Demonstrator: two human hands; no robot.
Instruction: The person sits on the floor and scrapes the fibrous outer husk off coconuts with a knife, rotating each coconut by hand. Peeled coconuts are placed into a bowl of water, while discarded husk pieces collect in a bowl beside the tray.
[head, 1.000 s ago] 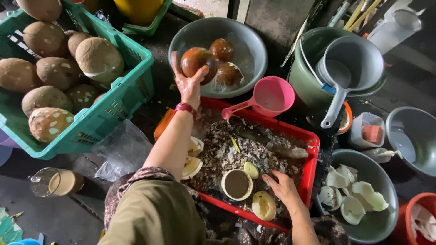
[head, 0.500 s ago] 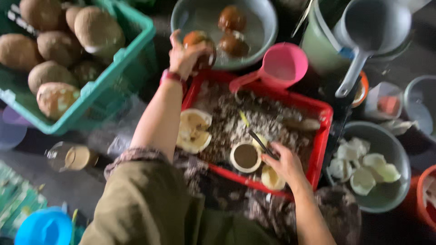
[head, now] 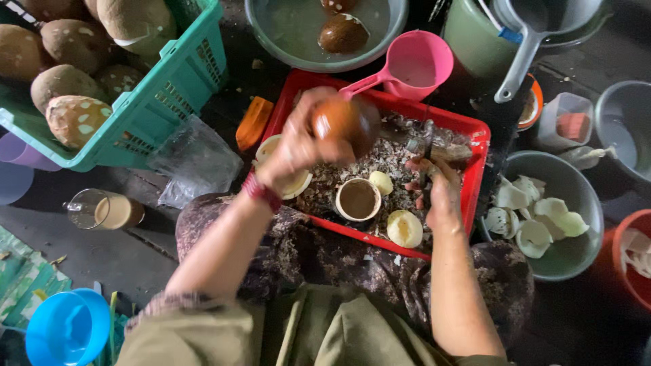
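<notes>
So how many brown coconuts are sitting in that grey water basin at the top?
2. One whole coconut floats near the middle of the grey basin; a second is cut off by the top edge of the picture. More may lie out of view beyond that edge.

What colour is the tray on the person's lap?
Red tray, seen best in the head view.

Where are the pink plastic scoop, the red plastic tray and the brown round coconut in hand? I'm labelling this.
pink plastic scoop (head: pixel 422 62), head view, cup wall.
red plastic tray (head: pixel 479 146), head view, right rim.
brown round coconut (head: pixel 342 122), head view, middle.
</notes>
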